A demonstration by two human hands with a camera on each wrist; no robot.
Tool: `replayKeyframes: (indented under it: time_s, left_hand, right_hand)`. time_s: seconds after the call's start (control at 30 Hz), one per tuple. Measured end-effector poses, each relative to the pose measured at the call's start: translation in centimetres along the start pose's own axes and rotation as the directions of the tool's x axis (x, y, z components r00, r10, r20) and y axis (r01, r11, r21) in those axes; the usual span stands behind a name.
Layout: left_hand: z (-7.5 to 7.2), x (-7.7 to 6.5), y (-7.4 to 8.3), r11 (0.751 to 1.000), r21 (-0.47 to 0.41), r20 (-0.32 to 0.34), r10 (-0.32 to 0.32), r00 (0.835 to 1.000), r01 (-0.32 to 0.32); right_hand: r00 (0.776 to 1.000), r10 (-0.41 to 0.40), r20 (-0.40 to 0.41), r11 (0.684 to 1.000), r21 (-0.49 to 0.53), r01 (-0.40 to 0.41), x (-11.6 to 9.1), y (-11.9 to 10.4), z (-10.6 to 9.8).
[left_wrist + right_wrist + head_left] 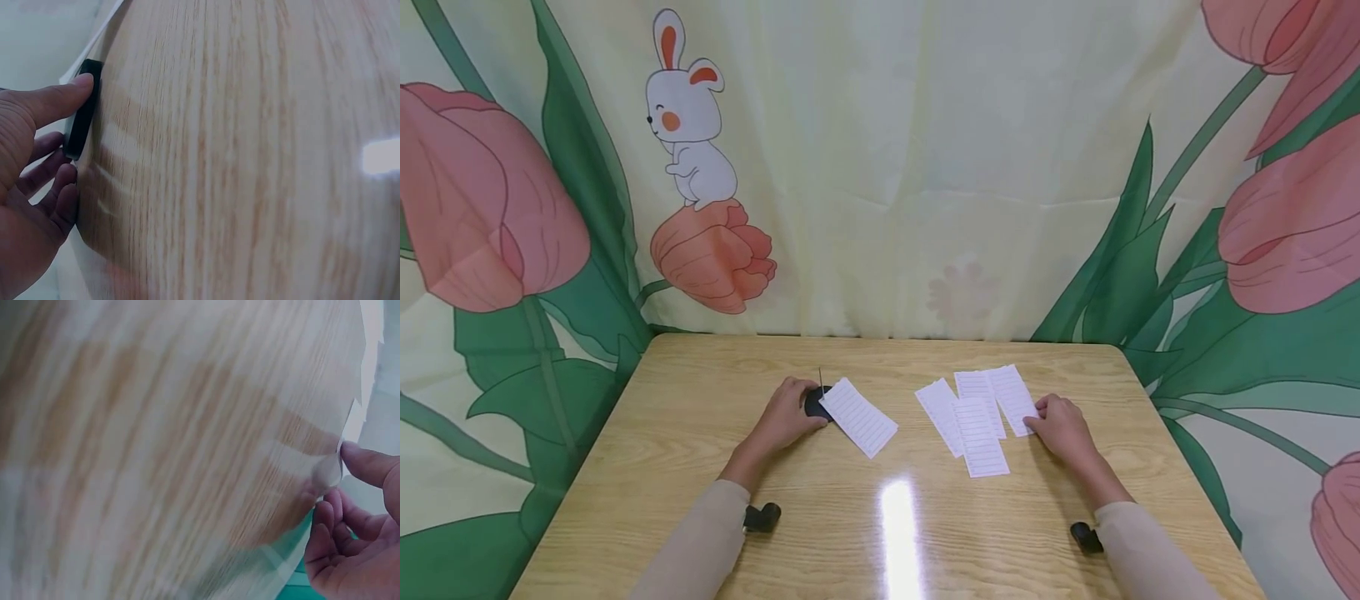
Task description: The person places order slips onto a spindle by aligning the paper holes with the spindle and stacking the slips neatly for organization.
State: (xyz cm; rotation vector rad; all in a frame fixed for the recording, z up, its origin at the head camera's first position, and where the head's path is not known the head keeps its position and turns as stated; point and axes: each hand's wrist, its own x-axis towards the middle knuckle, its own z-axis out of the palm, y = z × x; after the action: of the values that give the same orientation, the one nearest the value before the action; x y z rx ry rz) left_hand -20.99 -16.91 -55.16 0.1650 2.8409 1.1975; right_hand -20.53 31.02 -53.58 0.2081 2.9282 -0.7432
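My left hand (787,414) grips the rim of a small black disc-shaped base (814,403) with a thin upright spike (821,380), which looks like a bill spike. In the left wrist view, the thumb lies on the edge of the black base (83,112), fingers on its far side. A lined white paper slip (861,418) overlaps the base, its upper left corner right at the spike. To the right lie several lined slips in an overlapping spread. My right hand (1064,427) pinches the lower edge of the rightmost slip (1011,398) between thumb and fingers.
All this lies on a light wood-grain table (820,517) with a bright light reflection near the front. Behind it hangs a curtain (880,167) printed with tulips and a rabbit. A small black wrist device (763,517) sits below each hand.
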Motion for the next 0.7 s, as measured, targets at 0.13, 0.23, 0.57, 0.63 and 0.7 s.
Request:
replayKeyframes:
  time_s: [0.13, 0.23, 0.57, 0.63, 0.7]
  left_hand:
    - [0.04, -0.02, 0.05, 1.0, 0.006, 0.0, 0.0, 1.0, 0.0]
    - [0.05, -0.03, 0.06, 1.0, 0.004, -0.001, 0.002, 1.0, -0.002]
    - [0.04, -0.04, 0.1, 1.0, 0.002, -0.004, 0.0, 1.0, 0.0]
    - [0.04, -0.03, 0.05, 1.0, 0.003, -0.005, 0.002, 1.0, -0.002]
    - [0.04, -0.04, 0.03, 1.0, 0.001, -0.003, 0.003, 1.0, -0.003]
  right_hand:
    - [1.0, 0.02, 0.013, 1.0, 0.023, -0.021, -0.01, 0.0, -0.03]
    - [0.999, 0.027, 0.02, 0.999, 0.037, -0.028, 0.02, 0.04, -0.06]
    - [0.999, 0.027, 0.022, 0.998, 0.048, -0.028, 0.16, 0.27, -0.2]
    - [0.999, 0.028, 0.021, 0.998, 0.047, -0.029, 0.16, 0.39, -0.21]
    - [0.999, 0.031, 0.021, 0.998, 0.048, -0.032, 0.13, 0.47, -0.25]
